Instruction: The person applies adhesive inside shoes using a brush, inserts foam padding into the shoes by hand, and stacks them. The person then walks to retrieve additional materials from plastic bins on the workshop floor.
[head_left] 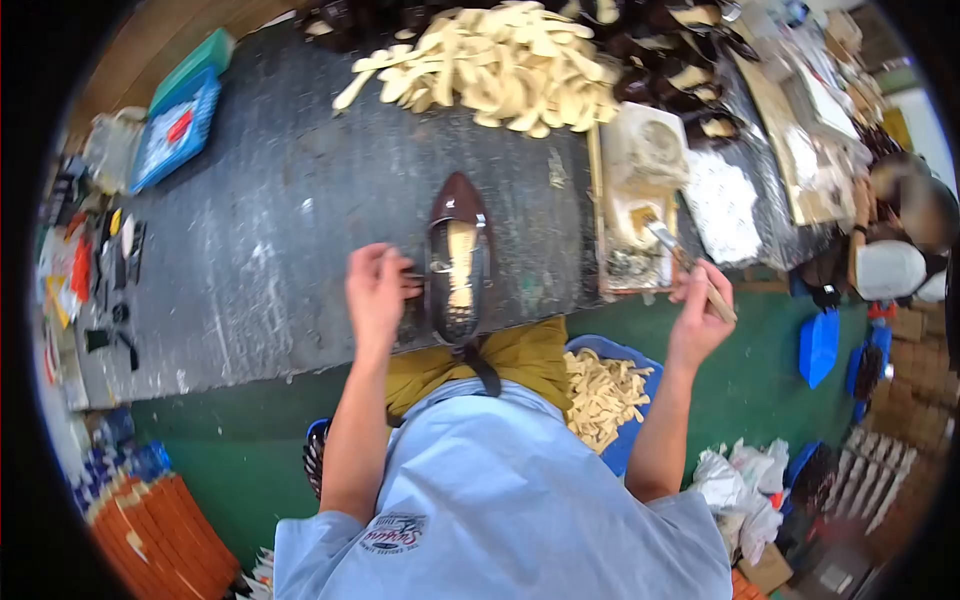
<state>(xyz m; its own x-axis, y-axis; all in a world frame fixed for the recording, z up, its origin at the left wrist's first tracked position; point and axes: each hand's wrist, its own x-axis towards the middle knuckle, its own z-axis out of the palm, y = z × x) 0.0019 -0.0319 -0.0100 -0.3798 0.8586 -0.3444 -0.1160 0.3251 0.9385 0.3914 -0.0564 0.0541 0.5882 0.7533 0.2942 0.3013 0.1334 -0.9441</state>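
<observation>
On the dark worktable (270, 220) lies a glossy dark brown shoe (459, 205), toe pointing away from me, its pale inside showing. My left hand (375, 295) is just left of the shoe, fingers loosely bent and apart, with nothing clearly held. My right hand (700, 310) grips the wooden handle of a brush (665, 236). The brush's bristle end dips toward the opening of a whitish, crusted glue container (648, 165), which sits in a shallow wooden tray (598, 225). Whether the bristles touch the glue is hard to tell.
A heap of cream insoles (500, 70) lies at the back, with dark shoes (690, 90) to its right. A blue basket (180, 130) and tools (125, 245) are at left. More insoles fill a blue tub (640, 370) below. Another person (890, 265) sits at far right.
</observation>
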